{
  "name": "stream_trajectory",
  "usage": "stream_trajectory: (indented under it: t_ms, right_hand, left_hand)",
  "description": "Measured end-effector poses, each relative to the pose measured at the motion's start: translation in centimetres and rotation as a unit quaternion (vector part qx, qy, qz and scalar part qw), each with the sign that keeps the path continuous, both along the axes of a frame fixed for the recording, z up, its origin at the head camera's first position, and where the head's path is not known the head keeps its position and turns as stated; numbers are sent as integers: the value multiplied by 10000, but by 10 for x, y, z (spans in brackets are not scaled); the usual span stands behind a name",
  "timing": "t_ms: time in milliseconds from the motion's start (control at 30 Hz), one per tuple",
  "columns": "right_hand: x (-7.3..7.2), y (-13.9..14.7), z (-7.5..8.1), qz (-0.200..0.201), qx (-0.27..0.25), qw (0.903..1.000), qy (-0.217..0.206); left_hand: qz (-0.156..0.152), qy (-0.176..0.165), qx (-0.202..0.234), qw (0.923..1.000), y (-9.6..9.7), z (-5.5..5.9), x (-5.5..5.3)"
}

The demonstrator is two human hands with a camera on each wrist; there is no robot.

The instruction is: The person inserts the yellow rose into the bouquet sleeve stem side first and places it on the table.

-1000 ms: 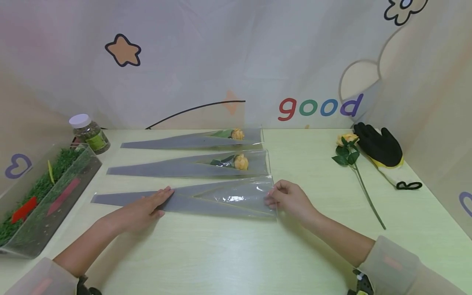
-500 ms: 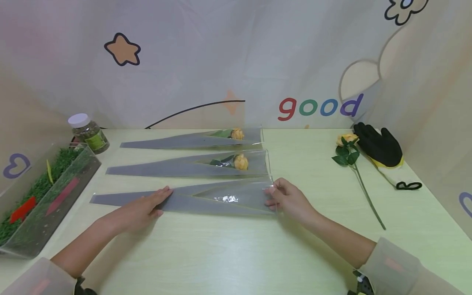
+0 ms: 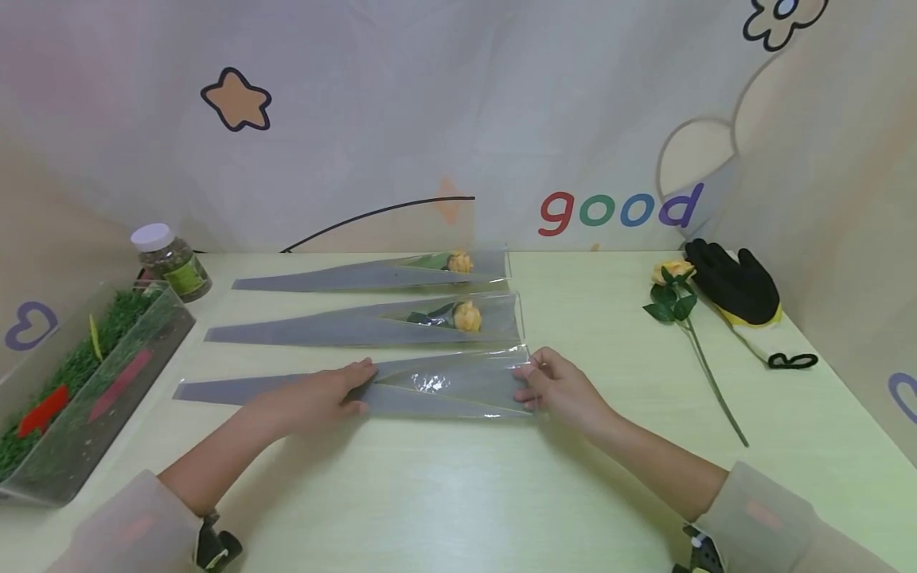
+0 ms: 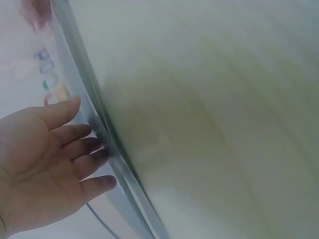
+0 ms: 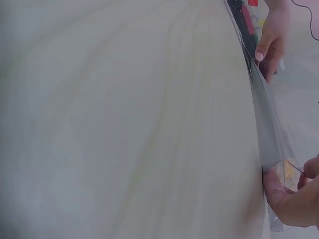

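Note:
Nearest of three long, tapered flower sleeves, a grey one with a clear front [image 3: 458, 402] lies flat on the table, its narrow end to the left. My left hand [image 3: 315, 402] rests across its middle, fingers extended; in the left wrist view the fingertips [image 4: 107, 181] are at its edge. At the wide right end, my right hand [image 3: 566, 390] pinches the open mouth between thumb and fingers, and the right wrist view shows the film lifted slightly there [image 5: 286, 144]. Behind it lie a middle sleeve [image 3: 308, 332] and a far sleeve [image 3: 322, 277], each containing one yellow rose.
A loose yellow rose [image 3: 673, 272] with a long green stem lies at the right, beside a black and white work glove [image 3: 738, 282]. To the left stand a clear box [image 3: 136, 390] with artificial grass and a jar [image 3: 172, 263] with a white lid. A printed curtain hangs behind.
My left hand has slid to the right along the near sleeve, toward its clear front. My right hand stays at the mouth, holding the edge with hardly any shift.

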State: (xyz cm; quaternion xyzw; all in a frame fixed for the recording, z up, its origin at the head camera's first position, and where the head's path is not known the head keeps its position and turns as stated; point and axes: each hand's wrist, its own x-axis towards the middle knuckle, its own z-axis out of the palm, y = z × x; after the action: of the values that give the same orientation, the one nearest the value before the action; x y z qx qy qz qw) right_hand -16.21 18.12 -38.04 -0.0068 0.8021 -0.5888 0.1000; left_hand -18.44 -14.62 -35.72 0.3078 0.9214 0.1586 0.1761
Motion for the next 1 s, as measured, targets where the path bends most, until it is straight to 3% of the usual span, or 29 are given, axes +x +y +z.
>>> stream_trajectory:
  t_ms: [300, 567, 833, 1000]
  right_hand:
    - [0, -1, 0, 40, 14, 10000, 14]
    - [1, 0, 1, 56, -17, 10000, -11]
    - [0, 1, 0, 47, -74, 10000, -20]
    - [0, 1, 0, 101, -104, 9999, 17]
  left_hand:
    - [-172, 130, 72, 9997, 59, -2, -8]
    - [-627, 443, 505, 9958, 102, -2, -13]
    - [-795, 743, 499, 9928, 129, -4, -17]
    - [-743, 674, 433, 9940, 139, -2, -16]
